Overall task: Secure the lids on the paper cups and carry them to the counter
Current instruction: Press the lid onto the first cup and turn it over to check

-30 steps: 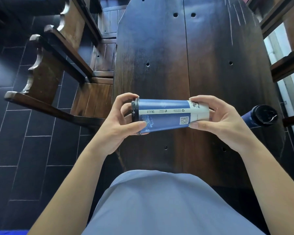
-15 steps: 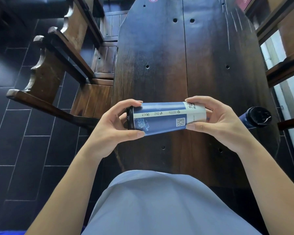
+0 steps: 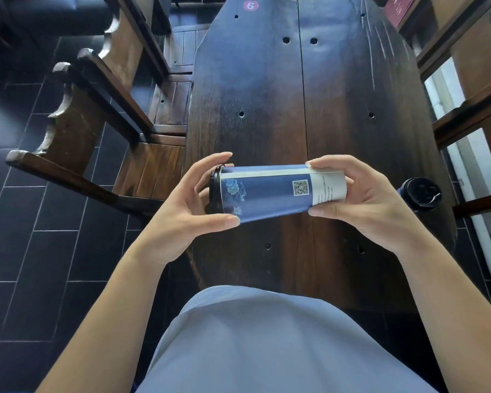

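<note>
I hold a tall blue paper cup (image 3: 270, 194) sideways above the dark wooden table (image 3: 267, 95). It has a white base band and a QR code facing me. A black lid (image 3: 214, 191) sits on its left end. My left hand (image 3: 187, 214) wraps around the lid end, thumb below and fingers over the rim. My right hand (image 3: 360, 202) grips the white base end. A second blue cup with a black lid (image 3: 420, 194) stands on the table just right of my right hand.
Dark wooden chairs (image 3: 102, 114) stand along the table's left side over a black tiled floor (image 3: 26, 251). Wooden rails and a bright window frame (image 3: 465, 109) run along the right. A red number tag (image 3: 251, 5) sits at the table's far end.
The cup has turned in my hands, so the QR code and flower print now face me more. Both hands keep their grip at the ends.
</note>
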The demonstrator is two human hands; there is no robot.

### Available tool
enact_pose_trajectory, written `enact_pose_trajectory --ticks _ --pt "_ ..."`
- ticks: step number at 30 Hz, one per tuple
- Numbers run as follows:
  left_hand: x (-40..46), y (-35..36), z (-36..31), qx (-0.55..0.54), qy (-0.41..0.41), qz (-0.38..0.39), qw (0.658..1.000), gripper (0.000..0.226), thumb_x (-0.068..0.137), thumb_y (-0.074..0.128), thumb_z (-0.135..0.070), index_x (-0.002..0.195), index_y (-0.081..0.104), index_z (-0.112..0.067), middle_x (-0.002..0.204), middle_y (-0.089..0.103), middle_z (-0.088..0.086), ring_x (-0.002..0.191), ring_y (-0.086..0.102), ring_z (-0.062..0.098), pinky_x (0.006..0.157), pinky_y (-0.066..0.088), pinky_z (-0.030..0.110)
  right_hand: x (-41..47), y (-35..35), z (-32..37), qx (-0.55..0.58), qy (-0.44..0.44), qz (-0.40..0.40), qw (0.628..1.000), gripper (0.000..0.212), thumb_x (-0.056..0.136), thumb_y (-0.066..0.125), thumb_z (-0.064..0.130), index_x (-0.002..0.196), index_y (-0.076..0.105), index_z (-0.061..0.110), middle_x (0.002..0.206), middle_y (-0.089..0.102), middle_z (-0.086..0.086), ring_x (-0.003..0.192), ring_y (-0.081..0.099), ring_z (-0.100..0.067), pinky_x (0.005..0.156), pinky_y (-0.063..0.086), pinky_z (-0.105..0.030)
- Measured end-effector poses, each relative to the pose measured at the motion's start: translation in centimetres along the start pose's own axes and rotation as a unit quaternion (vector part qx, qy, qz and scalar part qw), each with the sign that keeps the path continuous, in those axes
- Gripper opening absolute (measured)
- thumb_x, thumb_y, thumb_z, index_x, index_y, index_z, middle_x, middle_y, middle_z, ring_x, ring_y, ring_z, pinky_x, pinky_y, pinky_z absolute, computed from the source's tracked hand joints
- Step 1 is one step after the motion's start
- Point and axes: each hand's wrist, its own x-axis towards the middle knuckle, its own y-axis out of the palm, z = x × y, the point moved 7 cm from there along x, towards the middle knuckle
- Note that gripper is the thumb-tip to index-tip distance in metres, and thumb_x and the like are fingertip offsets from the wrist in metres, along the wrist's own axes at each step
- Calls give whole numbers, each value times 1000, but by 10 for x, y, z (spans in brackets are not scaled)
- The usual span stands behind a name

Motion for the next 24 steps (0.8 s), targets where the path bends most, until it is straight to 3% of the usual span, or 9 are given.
enact_pose_trajectory --ticks 2,6,12,15,19,24 --pt "-1 2 -5 13 26 3 1000 83 69 90 -11 141 58 -35 154 49 2 141 50 30 107 52 54 -2 -1 0 4 0 -8 1000 60 82 76 3 137 54 10 133 57 -6 133 52 -20 88 63 -38" --pt "-1 6 -9 25 46 -3 999 62 72 83 -6 126 66 -30 146 56 10 127 58 23 99 54 56 -6 -4 -1 24 10 -19 999 61 80 78 4 137 55 12 132 60 -6 128 56 -21 91 61 -38" --pt "0 8 -5 3 16 -18 1000 59 76 80 -14 132 63 -26 131 61 5 120 60 38 88 56 71 -10 -5 8 -19 -7 -13 1000 66 78 80 9 139 54 14 133 57 -3 133 51 -22 91 61 -37" --pt "0 6 -6 3 10 -14 1000 64 75 81 -17 135 63 -31 136 61 3 131 56 43 86 60 64 -9 -5 7 -13 -9 -14 1000 64 79 79 4 138 55 11 133 57 -6 132 51 -24 89 62 -42" --pt "0 9 -13 18 32 15 999 76 70 85 -9 138 62 -35 147 57 4 133 57 30 103 55 51 -8 -6 8 -6 -10 -12 1000 62 79 78 5 136 55 11 131 58 -6 130 53 -23 88 62 -39" --pt "3 9 -15 48 45 11 998 57 72 84 -10 122 68 -32 148 53 8 129 54 25 91 57 49 -5 -6 5 -5 -3 -15 1000 63 80 79 5 138 55 12 132 58 -7 129 55 -21 91 61 -36"
